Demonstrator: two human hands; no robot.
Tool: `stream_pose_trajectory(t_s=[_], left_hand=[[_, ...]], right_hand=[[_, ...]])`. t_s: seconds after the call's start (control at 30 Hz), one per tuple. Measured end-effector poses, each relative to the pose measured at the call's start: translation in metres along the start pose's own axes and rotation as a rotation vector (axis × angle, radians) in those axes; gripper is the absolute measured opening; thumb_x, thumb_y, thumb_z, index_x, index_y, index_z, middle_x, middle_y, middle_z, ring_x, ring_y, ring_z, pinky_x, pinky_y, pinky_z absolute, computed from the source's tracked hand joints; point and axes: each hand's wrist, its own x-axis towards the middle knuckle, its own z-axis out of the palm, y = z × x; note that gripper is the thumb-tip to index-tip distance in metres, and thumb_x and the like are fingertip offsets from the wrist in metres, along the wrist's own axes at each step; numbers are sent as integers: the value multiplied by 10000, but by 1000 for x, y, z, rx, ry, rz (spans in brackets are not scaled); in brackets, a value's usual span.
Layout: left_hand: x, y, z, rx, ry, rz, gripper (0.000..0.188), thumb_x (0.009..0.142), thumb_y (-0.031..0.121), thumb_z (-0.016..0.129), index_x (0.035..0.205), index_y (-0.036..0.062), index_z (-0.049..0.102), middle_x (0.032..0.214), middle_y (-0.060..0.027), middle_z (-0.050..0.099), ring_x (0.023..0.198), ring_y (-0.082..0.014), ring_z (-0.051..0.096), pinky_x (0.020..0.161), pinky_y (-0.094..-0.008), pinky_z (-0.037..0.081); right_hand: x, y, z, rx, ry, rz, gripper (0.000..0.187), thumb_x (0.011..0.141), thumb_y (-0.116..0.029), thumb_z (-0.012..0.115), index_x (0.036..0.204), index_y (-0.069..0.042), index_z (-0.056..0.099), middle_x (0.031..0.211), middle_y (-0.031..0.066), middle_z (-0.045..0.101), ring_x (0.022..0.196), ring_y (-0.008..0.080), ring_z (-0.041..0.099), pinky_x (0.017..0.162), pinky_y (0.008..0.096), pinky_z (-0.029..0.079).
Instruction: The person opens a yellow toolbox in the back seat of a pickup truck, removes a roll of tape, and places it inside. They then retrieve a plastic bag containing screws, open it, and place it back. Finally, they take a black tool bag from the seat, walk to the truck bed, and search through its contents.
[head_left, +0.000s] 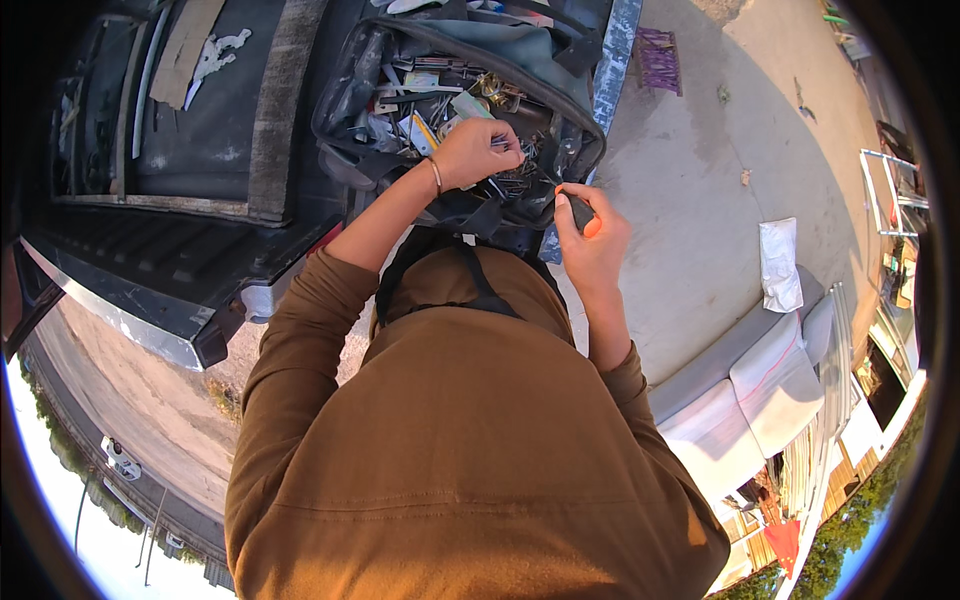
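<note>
A black tool bag (330, 125) lies open in front of me, filled with a jumble of loose hardware and tools. Over its near middle, my left hand (475, 153) is closed with the fingertips pinched together; whatever they hold is too small to make out. At the bag's near right corner, my right hand (598, 240) is closed round an orange-handled tool (592, 229) with a thin shaft that points toward the left hand. Most of its handle is hidden by the fingers. Below the left hand is a heap of small metal pieces (515, 183), like screws or nails.
The bag rests on a lowered truck tailgate (615, 60). To the left are the dark truck bed (220, 110) and a carpet strip (285, 100). On the concrete at right lie a purple rack (658, 62), a white sack (780, 265) and pale padded panels (765, 385).
</note>
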Motion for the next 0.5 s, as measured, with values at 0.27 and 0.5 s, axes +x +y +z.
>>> stream_pose_trajectory(t_s=[0.27, 0.5], left_hand=[[-13, -1, -16, -1324, -308, -89, 300, 1081, 304, 471, 968, 46, 573, 787, 23, 462, 603, -30, 362, 477, -175, 274], [-16, 0, -3, -1535, -31, -234, 329, 1130, 336, 484, 914, 91, 522, 776, -20, 510, 573, -43, 417, 403, -176, 316]], right_hand=[[26, -16, -9, -220, -107, -47, 121, 877, -135, 754, 961, -54, 725, 841, 148, 733, 754, 337, 710, 683, 389, 538], [26, -42, -37, -417, -187, -50, 112, 860, -133, 751, 924, -47, 724, 790, 152, 724, 717, 344, 701, 658, 402, 529]])
